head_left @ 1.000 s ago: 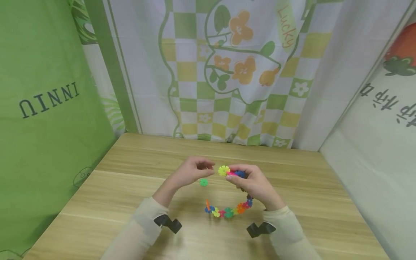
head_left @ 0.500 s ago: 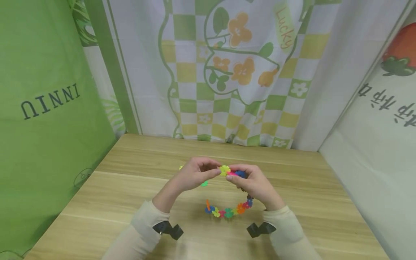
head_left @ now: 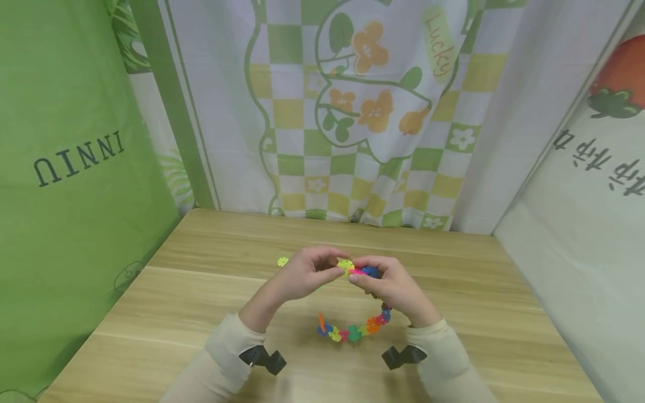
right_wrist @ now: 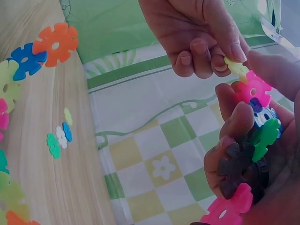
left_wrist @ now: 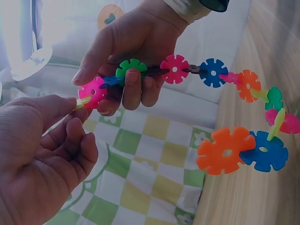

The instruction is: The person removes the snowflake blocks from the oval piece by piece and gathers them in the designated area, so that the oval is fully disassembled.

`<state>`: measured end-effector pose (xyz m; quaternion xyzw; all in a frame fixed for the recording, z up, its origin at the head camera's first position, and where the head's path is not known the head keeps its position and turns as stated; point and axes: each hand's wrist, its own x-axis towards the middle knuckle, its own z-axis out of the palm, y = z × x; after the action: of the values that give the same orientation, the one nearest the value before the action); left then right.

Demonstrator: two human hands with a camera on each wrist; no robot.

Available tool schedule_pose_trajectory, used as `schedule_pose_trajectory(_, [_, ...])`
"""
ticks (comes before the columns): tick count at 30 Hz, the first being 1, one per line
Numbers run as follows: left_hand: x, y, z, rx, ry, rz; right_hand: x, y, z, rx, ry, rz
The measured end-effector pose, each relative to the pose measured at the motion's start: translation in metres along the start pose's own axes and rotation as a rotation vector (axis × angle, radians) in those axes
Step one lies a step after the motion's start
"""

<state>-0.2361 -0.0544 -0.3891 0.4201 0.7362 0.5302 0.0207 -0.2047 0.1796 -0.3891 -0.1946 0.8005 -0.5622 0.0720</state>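
Note:
In the head view my left hand (head_left: 299,275) pinches a yellow snowflake disc (head_left: 345,266) between thumb and fingertips. My right hand (head_left: 398,286) grips the pink snowflake disc (left_wrist: 92,92) joined to it. From there a chain of notched plastic discs (head_left: 355,333) in several colours runs under the right palm and curves round toward me. Right-hand fingers curl around the green disc (right_wrist: 266,139) and black disc (right_wrist: 241,169). At the chain's far end a large orange disc (left_wrist: 225,151) is slotted into a blue disc (left_wrist: 265,152). Fingertips partly cover the yellow disc.
Several loose discs lie on the wooden table (head_left: 211,313) beyond the left hand, among them a yellow one (head_left: 283,261), a green one (right_wrist: 53,146) and a white one (right_wrist: 61,137). A patterned curtain (head_left: 363,184) hangs behind the table, with a green cloth (head_left: 75,224) at the left.
The left hand has moved right, from an open gap to pinching the yellow disc. A loose yellow disc has come into view behind it. The right hand has barely moved.

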Motion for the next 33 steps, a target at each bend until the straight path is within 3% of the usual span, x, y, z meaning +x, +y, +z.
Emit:
schedule_pose_trajectory(7, [0.0005, 0.0032, 0.0006, 0.004, -0.058, 0.034, 0.0000, -0.0009, -0.0009, -0.004, -0.009, 0.001])
schedule_pose_trajectory(12, [0.0010, 0.0044, 0.0020, 0.005, -0.088, 0.003, 0.0002, -0.0018, -0.0011, -0.011, -0.001, -0.021])
schedule_pose_trajectory(17, [0.0012, 0.0061, 0.0042, 0.002, -0.085, -0.035, 0.0011, -0.0008, -0.0006, -0.017, 0.004, -0.031])
schedule_pose_trajectory(33, [0.0021, 0.0075, 0.0044, -0.042, -0.032, -0.071, 0.0030, 0.0046, -0.0037, -0.038, 0.021, -0.056])
